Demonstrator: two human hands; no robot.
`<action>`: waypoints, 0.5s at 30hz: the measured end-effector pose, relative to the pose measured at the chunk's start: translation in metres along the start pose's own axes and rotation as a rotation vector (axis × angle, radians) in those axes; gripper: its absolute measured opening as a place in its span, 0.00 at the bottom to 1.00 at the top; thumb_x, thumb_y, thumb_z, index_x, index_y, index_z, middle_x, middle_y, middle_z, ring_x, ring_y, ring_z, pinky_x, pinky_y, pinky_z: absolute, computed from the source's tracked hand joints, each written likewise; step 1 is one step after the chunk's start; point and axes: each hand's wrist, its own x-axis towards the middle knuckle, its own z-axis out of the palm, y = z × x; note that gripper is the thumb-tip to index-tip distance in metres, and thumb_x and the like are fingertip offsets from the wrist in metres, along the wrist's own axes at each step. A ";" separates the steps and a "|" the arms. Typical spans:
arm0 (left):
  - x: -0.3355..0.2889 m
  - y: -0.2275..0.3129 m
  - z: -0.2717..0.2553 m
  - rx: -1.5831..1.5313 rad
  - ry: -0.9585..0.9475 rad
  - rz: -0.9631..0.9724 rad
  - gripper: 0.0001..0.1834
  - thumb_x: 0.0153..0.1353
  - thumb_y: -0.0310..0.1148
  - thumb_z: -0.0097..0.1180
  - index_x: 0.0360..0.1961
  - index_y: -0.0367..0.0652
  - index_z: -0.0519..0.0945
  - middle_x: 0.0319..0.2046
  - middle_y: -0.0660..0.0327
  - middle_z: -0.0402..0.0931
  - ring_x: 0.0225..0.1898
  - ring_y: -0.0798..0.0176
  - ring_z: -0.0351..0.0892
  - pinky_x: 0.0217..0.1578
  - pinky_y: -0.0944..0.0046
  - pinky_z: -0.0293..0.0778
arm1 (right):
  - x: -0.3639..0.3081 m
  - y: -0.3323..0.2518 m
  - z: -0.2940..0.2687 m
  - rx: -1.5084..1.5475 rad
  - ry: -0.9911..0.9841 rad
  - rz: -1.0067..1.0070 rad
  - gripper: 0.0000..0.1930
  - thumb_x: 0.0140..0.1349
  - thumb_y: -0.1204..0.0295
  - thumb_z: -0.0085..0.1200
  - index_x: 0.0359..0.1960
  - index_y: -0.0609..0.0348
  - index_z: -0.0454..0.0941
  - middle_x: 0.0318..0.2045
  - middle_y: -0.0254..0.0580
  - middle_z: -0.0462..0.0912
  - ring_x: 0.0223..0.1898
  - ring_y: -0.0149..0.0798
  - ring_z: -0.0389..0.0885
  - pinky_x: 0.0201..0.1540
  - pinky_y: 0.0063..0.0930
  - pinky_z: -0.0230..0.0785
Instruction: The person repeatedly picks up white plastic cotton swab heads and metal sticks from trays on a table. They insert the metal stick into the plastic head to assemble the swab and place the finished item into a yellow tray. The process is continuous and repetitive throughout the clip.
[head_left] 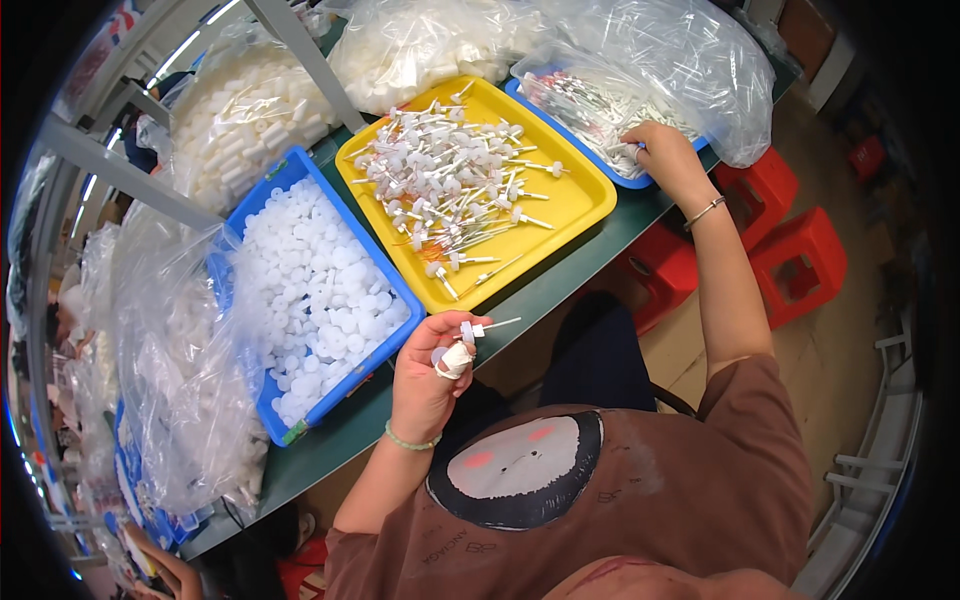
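Station: green bench (555, 280), three trays in reach. Left hand (425, 372) at the near edge, over the lap side; thumb and forefinger pinch a pin piece (476, 331), its thin shaft pointing right. A pale disc (438, 355) shows at the same hand, beside the white wrap (455, 362) on one finger; whether disc and piece touch cannot be told.

Right hand (668, 163) at the right blue tray (632, 183), fingers bent inward over the white sticks (590, 105). Fingertips partly hidden; cannot tell if a stick is pinched yet.

Yellow tray (572, 212), between the two blue ones, bears a heap of similar pin pieces (440, 165), a few lying loose near its right and lower sides. Left blue tray (353, 378) full of loose discs (315, 295).

Step in hand, as judged: the right hand picking from the sticks while the left keeps one piece ready. The next move seems to call for a single stick, drawn out cleanly from the tangle and lined up end-on, the left pinch kept steady. Risk, as judged: two sticks lifted together.
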 end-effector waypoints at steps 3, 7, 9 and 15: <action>0.001 -0.001 0.000 0.040 0.004 0.012 0.14 0.61 0.25 0.54 0.49 0.40 0.72 0.45 0.52 0.77 0.18 0.80 0.61 0.17 0.81 0.59 | -0.001 -0.005 -0.004 0.062 -0.042 0.119 0.12 0.49 0.79 0.52 0.37 0.60 0.81 0.35 0.51 0.82 0.41 0.51 0.79 0.46 0.39 0.71; 0.000 -0.001 0.000 -0.002 0.013 -0.002 0.15 0.59 0.25 0.57 0.48 0.39 0.73 0.46 0.53 0.77 0.19 0.80 0.63 0.17 0.81 0.60 | -0.001 0.004 -0.004 0.106 -0.060 0.085 0.13 0.50 0.79 0.51 0.38 0.60 0.81 0.36 0.51 0.82 0.42 0.51 0.79 0.47 0.39 0.70; 0.001 0.001 0.001 0.000 0.017 -0.019 0.15 0.59 0.25 0.58 0.48 0.39 0.73 0.45 0.54 0.78 0.19 0.80 0.63 0.17 0.81 0.60 | -0.004 0.010 0.002 0.093 0.028 -0.008 0.13 0.50 0.79 0.51 0.39 0.60 0.81 0.36 0.51 0.82 0.41 0.51 0.79 0.47 0.39 0.71; 0.000 0.000 0.002 0.015 0.013 -0.007 0.15 0.59 0.25 0.57 0.48 0.38 0.73 0.44 0.54 0.78 0.19 0.80 0.63 0.17 0.80 0.60 | -0.002 0.005 0.007 0.121 -0.106 0.007 0.13 0.50 0.81 0.51 0.38 0.62 0.81 0.37 0.52 0.82 0.41 0.50 0.80 0.46 0.36 0.70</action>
